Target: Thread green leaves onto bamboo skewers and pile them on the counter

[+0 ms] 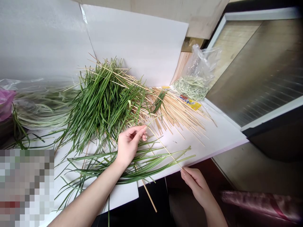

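A long bamboo skewer [165, 148] runs slantwise over the white board [213, 138], and my right hand [195, 186] pinches its near end at the board's front edge. My left hand [129, 146] has its fingertips closed around the far end, beside a thin green leaf. Behind that hand lies a big heap of long green leaves [104, 101], mixed with a fan of loose bamboo skewers [175, 115]. A looser layer of leaves [127, 167] lies under my left wrist. One more skewer [148, 194] hangs over the board's edge.
A clear plastic bag [195, 74] holds pale leaves at the back right, near a yellow packet [190, 102]. Another clear bag [40, 107] and a pink bag [6, 104] lie at the left. White boards stand behind. A pink cloth [260, 205] lies low at right.
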A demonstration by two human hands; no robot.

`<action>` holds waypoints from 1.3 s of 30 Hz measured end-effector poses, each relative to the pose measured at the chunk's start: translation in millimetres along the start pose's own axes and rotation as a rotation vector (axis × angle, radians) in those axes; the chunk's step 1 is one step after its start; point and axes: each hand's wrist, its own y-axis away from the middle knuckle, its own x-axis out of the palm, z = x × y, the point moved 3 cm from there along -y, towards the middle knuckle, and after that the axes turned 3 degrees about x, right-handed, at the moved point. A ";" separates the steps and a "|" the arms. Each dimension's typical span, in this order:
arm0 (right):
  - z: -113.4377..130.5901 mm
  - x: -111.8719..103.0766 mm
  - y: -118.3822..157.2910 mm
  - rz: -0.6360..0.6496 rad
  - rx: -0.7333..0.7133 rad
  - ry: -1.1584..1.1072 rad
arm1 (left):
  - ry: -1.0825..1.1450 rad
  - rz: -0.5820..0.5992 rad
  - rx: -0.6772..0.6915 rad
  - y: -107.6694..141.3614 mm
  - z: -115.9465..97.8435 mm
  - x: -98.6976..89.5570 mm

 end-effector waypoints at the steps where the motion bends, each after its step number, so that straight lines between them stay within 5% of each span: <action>1: -0.3 0.0 0.4 0.000 0.001 -0.002 | 0.002 0.003 0.000 -0.1 0.1 0.1; 19: -5.1 0.2 2.2 0.003 0.015 -0.039 | -0.027 0.081 -0.038 1.3 4.0 1.5; 30: -5.5 0.8 -0.2 -0.024 0.020 -0.053 | -0.266 0.391 -0.090 20.2 17.8 18.7; 39: -3.6 -3.5 0.5 -0.022 0.011 -0.031 | -0.315 0.637 -0.014 8.2 -2.3 15.1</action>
